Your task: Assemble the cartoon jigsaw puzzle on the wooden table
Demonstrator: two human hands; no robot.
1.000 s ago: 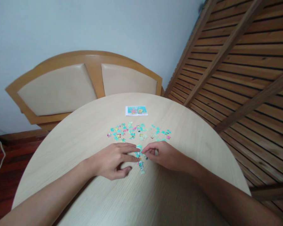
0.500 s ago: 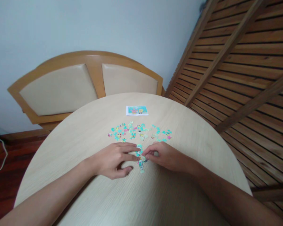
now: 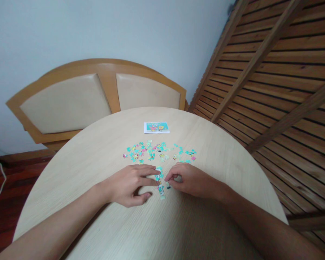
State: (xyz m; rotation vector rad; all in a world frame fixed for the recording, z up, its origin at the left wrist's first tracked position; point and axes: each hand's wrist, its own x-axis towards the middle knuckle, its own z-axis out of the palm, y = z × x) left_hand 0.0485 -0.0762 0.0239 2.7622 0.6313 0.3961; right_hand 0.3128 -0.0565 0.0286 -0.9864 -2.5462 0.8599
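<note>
A narrow joined strip of jigsaw puzzle pieces [image 3: 161,189], turquoise with a white and brown figure, lies on the table near its middle. My left hand [image 3: 130,182] rests on the strip's left side, fingers stretched and spread, with the fingertips on its upper part. Just to the right, my right hand [image 3: 188,178] is pinched at thumb and forefinger. A small pale puzzle piece [image 3: 168,186] with a dark mark shows at those fingertips, partly hidden and apart from the strip. Beyond both hands, many loose puzzle pieces [image 3: 151,156] lie scattered in turquoise, yellow and pink.
A picture card [image 3: 157,127] with two cartoon figures lies behind the loose pieces. The round wooden table [image 3: 97,144] reaches a padded headboard [image 3: 67,103] at the back. Slatted wooden panelling [image 3: 273,72] leans along the right. A white cable [image 3: 1,177] hangs at the far left.
My right hand has shifted slightly right with the small puzzle piece, widening the gap to the strip. My left hand has stayed on the strip.
</note>
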